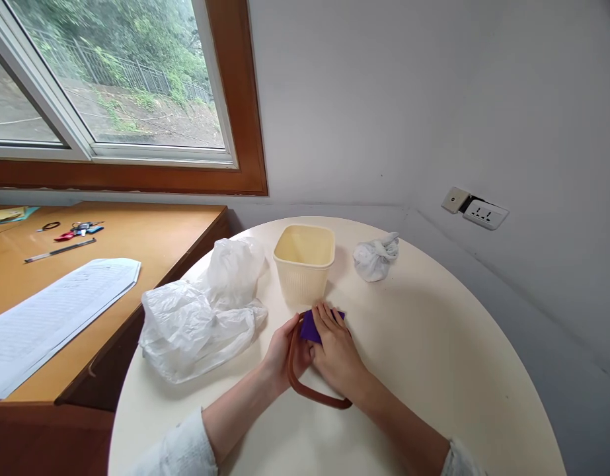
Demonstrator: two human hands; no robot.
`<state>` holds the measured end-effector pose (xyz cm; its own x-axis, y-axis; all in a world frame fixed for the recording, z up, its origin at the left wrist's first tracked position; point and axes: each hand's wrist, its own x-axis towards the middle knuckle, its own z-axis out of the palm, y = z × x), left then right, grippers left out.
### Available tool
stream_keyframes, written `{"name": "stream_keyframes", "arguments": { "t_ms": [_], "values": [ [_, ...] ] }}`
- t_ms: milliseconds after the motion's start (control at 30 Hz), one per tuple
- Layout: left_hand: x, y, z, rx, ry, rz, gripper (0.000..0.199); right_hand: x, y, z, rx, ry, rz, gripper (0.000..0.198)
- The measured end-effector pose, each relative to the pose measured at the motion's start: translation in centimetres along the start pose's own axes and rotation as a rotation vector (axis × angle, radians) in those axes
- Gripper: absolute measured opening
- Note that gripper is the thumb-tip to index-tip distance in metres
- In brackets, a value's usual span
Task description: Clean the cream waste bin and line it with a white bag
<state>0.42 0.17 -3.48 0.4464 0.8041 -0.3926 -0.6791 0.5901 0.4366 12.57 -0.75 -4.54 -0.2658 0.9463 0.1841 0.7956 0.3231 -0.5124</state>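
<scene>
Above the near part of the round table, my left hand (283, 354) grips the left side of a brown, rounded-square ring (314, 395), which looks like the rim of a bin. Pressed against the ring's far side is a purple cloth (309, 328) under my right hand (337, 350), whose fingers lie over it. My right hand hides part of the ring and of the cloth. Just beyond both hands stands a cream ribbed bin (305, 274), upright, its top uncovered.
A crumpled clear plastic bag (200, 324) lies left of the bin, and a knotted whitish bag (375, 258) sits to its right on the white table (433, 370). Papers (57, 317), a pen (60, 250) and keys (81, 229) rest on the wooden desk (151, 231).
</scene>
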Motion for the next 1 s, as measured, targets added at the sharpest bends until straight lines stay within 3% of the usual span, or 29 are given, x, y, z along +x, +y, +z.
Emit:
{"name": "stream_keyframes", "arguments": {
  "t_ms": [200,467,700,833,1000],
  "values": [
    [0.1,-0.2,0.2,-0.053,0.040,-0.019,0.031,-0.3,-1.1,0.4,0.085,-0.014,-0.025,0.057],
    [-0.3,-0.4,0.5,-0.096,0.193,0.039,0.023,-1.0,-2.7,-0.5,0.403,-0.083,-0.079,0.059],
    [0.0,0.4,0.2,-0.044,0.184,0.084,0.021,-2.5,-3.2,-1.5,0.496,-0.161,-0.248,0.062],
    [0.9,0.5,-0.7,0.018,0.101,0.027,0.035,-3.9,-2.7,-1.9,0.476,-0.156,-0.393,0.061],
    [1.3,0.5,-1.4,-0.013,0.067,0.086,0.040,-6.1,-2.5,-2.3,0.521,-0.183,-0.521,0.045]
  ]
}}
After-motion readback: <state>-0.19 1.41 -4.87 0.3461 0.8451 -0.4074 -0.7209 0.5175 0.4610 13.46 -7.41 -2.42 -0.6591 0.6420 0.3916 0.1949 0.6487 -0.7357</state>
